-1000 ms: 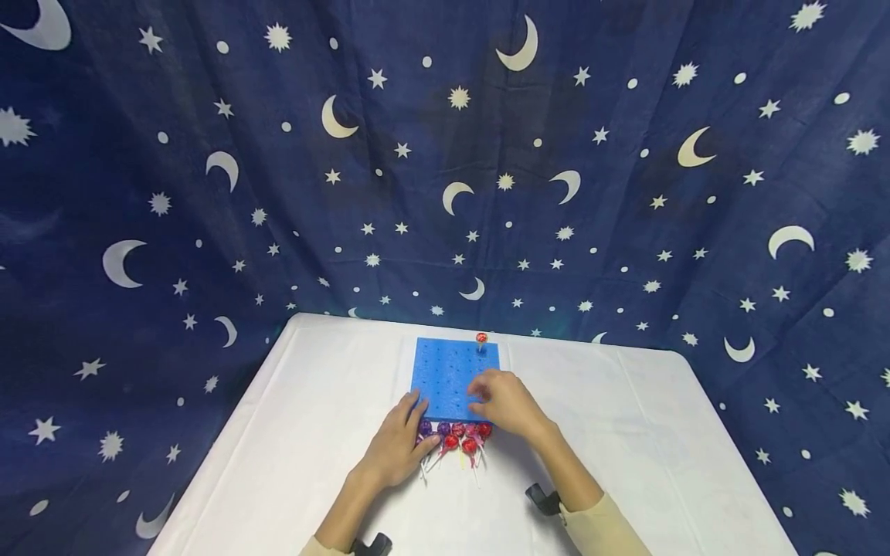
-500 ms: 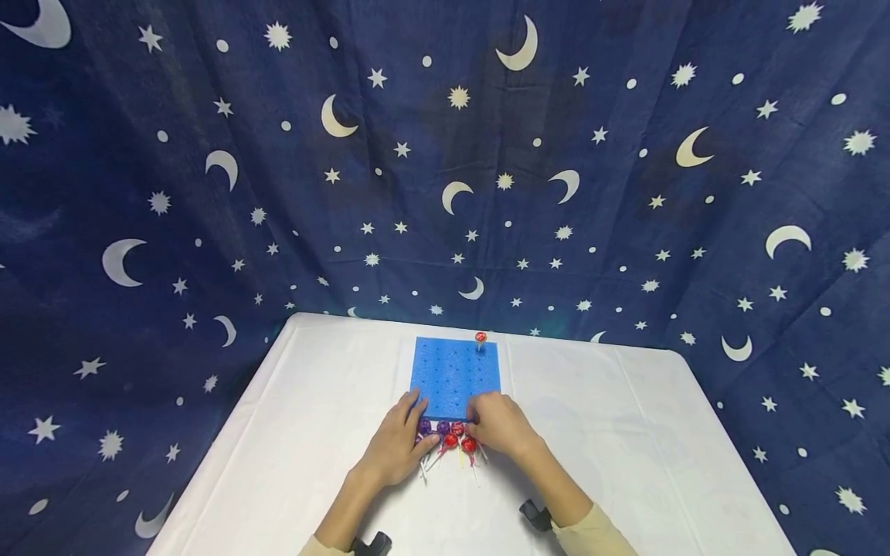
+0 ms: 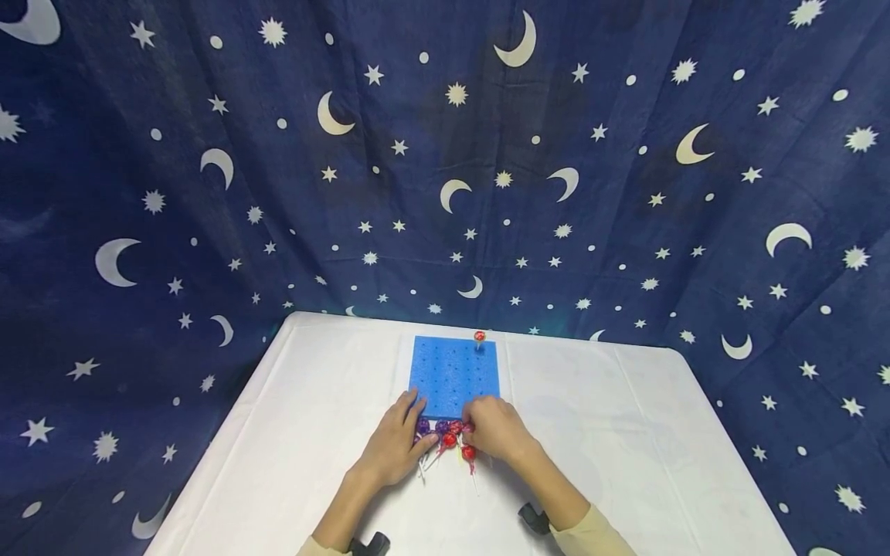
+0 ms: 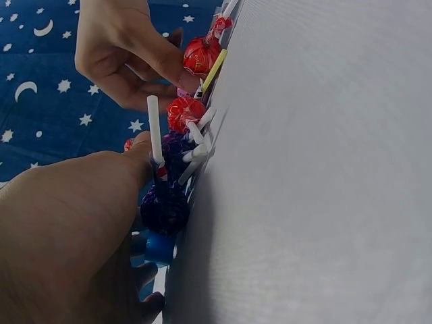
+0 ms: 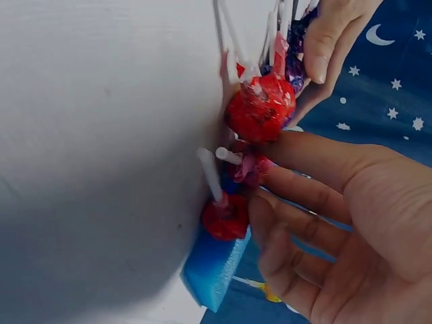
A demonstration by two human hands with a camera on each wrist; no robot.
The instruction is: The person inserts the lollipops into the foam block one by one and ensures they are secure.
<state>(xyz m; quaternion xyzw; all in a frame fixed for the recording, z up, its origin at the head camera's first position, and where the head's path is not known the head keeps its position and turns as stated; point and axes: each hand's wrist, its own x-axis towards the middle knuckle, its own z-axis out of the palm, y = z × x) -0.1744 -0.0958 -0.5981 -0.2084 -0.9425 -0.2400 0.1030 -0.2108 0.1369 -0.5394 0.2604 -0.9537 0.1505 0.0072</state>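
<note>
A blue foam board (image 3: 452, 374) with rows of small holes lies on the white table. One red-and-yellow lollipop (image 3: 480, 337) stands upright near its far right corner. Wrapped lollipops are bunched along the near edge: purple ones (image 3: 423, 425) to the left, red ones (image 3: 449, 440) to the right. My left hand (image 3: 392, 444) rests at the board's near left corner, fingers extended, thumb beside the purple lollipops. At the right end of the bunch, my right hand (image 3: 499, 426) pinches a pink lollipop (image 5: 250, 169) between thumb and fingers. Another red lollipop (image 5: 226, 217) lies against its fingers.
A dark blue curtain (image 3: 389, 193) with moons and stars hangs behind and beside the table (image 3: 626, 448). Black straps with mounts (image 3: 534, 519) sit on both wrists. Several white sticks (image 4: 155, 128) point out from the bunch toward the near side.
My right hand has come down from over the board to the right end of the bunch and pinches a lollipop there. The front red lollipop has shifted slightly nearer. My left hand stays put.
</note>
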